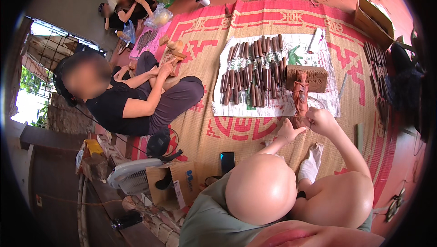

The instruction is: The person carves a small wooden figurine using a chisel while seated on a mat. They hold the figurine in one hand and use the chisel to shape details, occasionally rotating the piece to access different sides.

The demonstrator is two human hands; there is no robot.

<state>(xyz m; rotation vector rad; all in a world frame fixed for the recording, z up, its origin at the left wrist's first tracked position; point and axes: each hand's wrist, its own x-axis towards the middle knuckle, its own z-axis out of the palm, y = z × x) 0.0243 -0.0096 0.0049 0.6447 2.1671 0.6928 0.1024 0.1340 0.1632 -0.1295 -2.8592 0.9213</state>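
Observation:
A reddish-brown carved wooden figurine (300, 96) lies with its upper part against a brown wooden block (318, 77). Its base end points toward me. My left hand (288, 131) is at that base, thumb stretched across it and the other fingers partly hidden. Closed beside the base, my right hand (321, 120) pinches a thin dark carving tool (310, 127), of which only a short piece shows. Several wooden-handled chisels (257, 71) lie in rows on a white printed sheet (223, 110), left of the figurine.
A red-patterned straw mat (200, 128) covers the floor. At left a person (132, 92) sits cross-legged, working on a wooden piece. More tools (375, 65) lie along the right. A fan (134, 174) and a cardboard box (170, 183) stand lower left. A phone (227, 161) lies near my knee.

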